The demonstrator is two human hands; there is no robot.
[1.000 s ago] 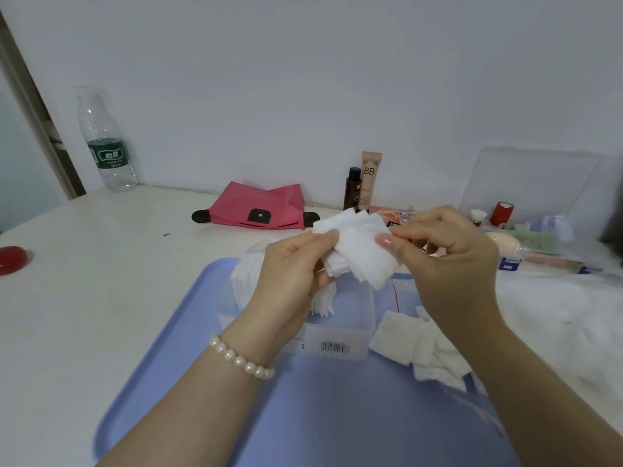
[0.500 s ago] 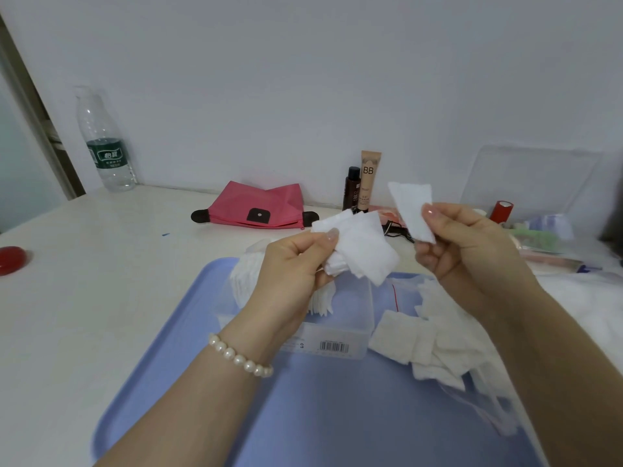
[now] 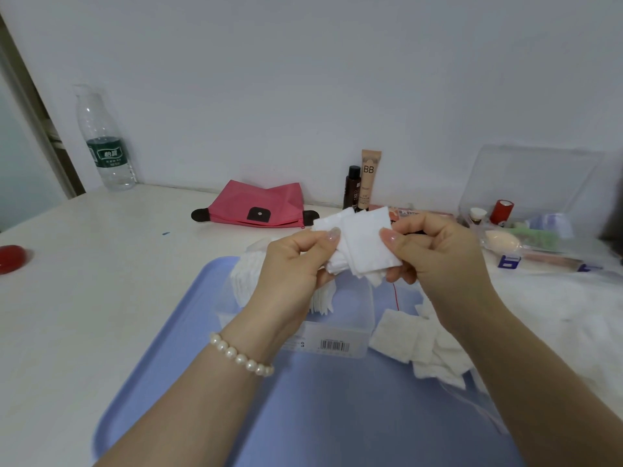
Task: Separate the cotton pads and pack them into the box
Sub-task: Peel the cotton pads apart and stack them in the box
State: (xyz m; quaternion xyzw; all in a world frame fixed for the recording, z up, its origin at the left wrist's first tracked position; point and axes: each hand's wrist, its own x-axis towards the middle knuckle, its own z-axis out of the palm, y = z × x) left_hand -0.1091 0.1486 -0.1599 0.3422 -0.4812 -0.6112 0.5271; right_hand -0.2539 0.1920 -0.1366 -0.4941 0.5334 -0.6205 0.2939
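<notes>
My table (image 3: 101, 264) is white. On it lie the blue tray (image 3: 161, 372), a water bottle (image 3: 104, 143) far left, a pink pouch (image 3: 259, 205), two tubes (image 3: 362, 178) by the wall, something red (image 3: 11, 257), maybe a lid, and a clear case (image 3: 529, 183) at right.

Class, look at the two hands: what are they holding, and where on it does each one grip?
Both hold a small stack of cotton pads. The left hand pinches its left edge, the right hand its right edge, above the clear box.
</notes>
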